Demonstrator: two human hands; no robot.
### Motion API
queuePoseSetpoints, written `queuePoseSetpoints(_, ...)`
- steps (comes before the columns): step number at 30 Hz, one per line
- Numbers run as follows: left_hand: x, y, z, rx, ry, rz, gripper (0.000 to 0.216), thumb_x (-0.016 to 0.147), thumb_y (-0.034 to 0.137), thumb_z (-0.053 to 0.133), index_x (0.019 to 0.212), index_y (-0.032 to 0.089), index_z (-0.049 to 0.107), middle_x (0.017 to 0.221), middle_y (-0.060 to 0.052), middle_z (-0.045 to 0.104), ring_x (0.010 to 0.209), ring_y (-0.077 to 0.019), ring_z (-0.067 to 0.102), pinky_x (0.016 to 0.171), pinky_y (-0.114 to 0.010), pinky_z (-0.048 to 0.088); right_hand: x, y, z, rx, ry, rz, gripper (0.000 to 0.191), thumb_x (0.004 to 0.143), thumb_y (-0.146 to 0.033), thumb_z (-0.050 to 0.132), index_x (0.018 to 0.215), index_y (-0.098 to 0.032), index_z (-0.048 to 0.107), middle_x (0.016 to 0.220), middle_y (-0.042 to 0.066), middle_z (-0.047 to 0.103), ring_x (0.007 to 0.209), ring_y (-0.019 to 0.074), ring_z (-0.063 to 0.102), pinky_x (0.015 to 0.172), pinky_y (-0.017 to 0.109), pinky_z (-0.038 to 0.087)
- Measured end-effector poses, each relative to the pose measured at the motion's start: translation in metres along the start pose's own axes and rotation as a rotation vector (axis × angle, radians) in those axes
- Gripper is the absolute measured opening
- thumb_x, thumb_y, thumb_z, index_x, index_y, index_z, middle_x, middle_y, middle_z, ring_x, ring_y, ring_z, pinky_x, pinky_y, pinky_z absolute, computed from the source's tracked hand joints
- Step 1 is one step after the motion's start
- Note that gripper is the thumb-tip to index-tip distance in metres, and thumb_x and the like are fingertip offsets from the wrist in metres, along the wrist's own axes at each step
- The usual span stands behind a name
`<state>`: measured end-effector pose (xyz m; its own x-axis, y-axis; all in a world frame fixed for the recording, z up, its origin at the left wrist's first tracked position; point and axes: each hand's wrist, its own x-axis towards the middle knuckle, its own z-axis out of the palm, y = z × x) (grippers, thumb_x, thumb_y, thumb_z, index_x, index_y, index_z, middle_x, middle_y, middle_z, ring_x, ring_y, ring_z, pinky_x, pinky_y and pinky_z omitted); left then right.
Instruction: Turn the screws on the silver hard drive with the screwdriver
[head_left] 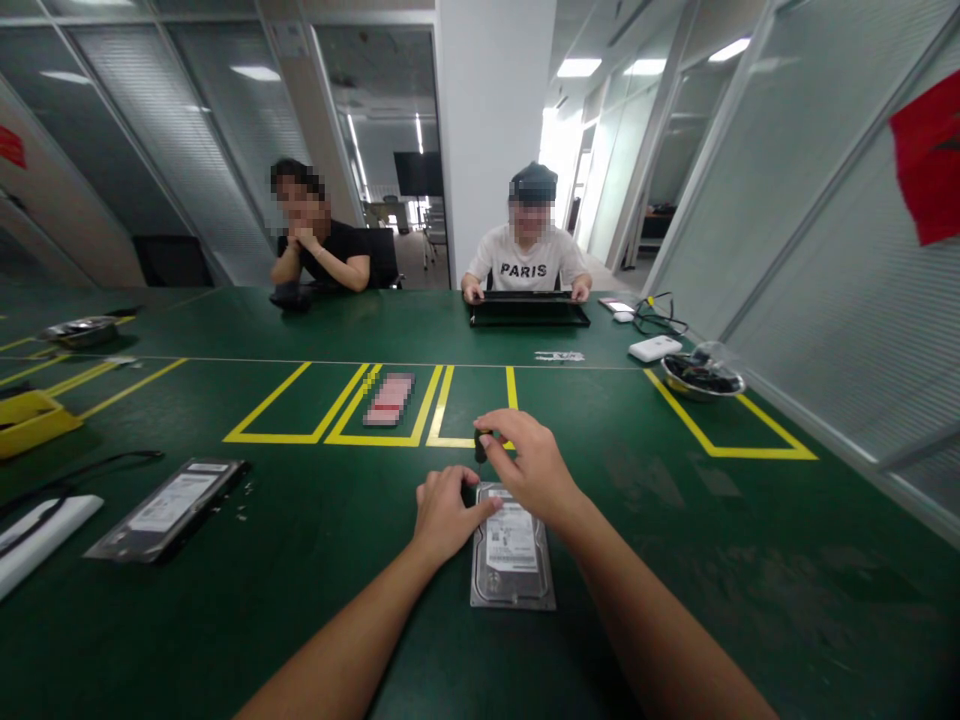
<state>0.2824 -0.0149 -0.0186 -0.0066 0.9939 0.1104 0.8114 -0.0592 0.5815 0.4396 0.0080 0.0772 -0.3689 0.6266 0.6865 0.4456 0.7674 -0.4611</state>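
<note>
A hard drive (514,560) with a white label lies flat on the green table in front of me. My left hand (448,512) grips its far left side, thumb resting over the label and fingers curled at the edge. A short dark-handled screwdriver (481,446) stands upright at the drive's far left corner. My right hand (525,455) pinches its handle from above between thumb and fingers. Where the tip meets the drive is mostly hidden by my left fingers.
Left lies another hard drive (172,508), with small bits beside it and a white bar (52,535) beyond. A pink pixelated object (389,399) sits inside yellow tape. At right stands a metal bowl (702,378). Two people sit opposite; one holds a black frame (529,312).
</note>
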Motion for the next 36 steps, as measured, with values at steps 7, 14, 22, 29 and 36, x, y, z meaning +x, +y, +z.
queuePoseSetpoints(7, -0.0007, -0.0002, 0.0015, 0.011, 0.004, 0.012, 0.037, 0.072, 0.054, 0.071, 0.092, 0.024, 0.06, 0.098, -0.001, 0.067, 0.096, -0.0251, 0.054, 0.08, -0.035, 0.033, -0.0016, 0.0022, 0.0034, 0.016, 0.042, 0.041, 0.013, 0.088, -0.022, 0.062, 0.099, -0.018, 0.066, 0.096, 0.007, 0.063, 0.091, 0.0189, 0.06, 0.083, 0.034, 0.05)
queuePoseSetpoints(14, -0.0005, -0.0018, 0.0014, -0.011, 0.006, 0.011, 0.036, 0.071, 0.051, 0.072, 0.091, 0.025, 0.06, 0.097, 0.0, 0.066, 0.095, -0.0247, 0.054, 0.081, -0.035, 0.032, -0.0017, 0.0017, 0.0049, -0.004, 0.069, 0.024, 0.017, 0.088, -0.016, 0.056, 0.103, -0.019, 0.063, 0.098, 0.007, 0.068, 0.091, 0.0199, 0.061, 0.082, 0.036, 0.049)
queuePoseSetpoints(22, -0.0004, 0.0001, 0.0007, -0.006, 0.007, 0.011, 0.035, 0.071, 0.05, 0.072, 0.092, 0.024, 0.059, 0.097, -0.001, 0.066, 0.095, -0.0248, 0.053, 0.081, -0.035, 0.032, -0.0019, 0.0003, 0.0059, -0.014, 0.065, 0.037, 0.014, 0.088, -0.02, 0.06, 0.1, -0.018, 0.066, 0.095, 0.008, 0.062, 0.091, 0.0203, 0.059, 0.082, 0.036, 0.049)
queuePoseSetpoints(29, 0.0004, -0.0026, 0.0025, -0.011, 0.008, 0.014, 0.036, 0.071, 0.05, 0.072, 0.093, 0.025, 0.059, 0.098, 0.0, 0.066, 0.095, -0.0249, 0.053, 0.082, -0.035, 0.032, -0.0024, 0.0, 0.0054, -0.032, 0.04, 0.029, 0.013, 0.089, -0.018, 0.057, 0.098, -0.017, 0.065, 0.09, 0.007, 0.065, 0.088, 0.0204, 0.058, 0.081, 0.037, 0.048)
queuePoseSetpoints(36, -0.0002, -0.0033, 0.0032, -0.001, 0.021, 0.032, 0.036, 0.071, 0.051, 0.072, 0.092, 0.024, 0.058, 0.096, 0.0, 0.065, 0.094, -0.0243, 0.054, 0.081, -0.035, 0.033, -0.0012, -0.0005, 0.0043, -0.03, 0.046, 0.0, 0.014, 0.087, -0.015, 0.055, 0.097, -0.019, 0.064, 0.092, 0.007, 0.067, 0.091, 0.0211, 0.059, 0.083, 0.038, 0.047)
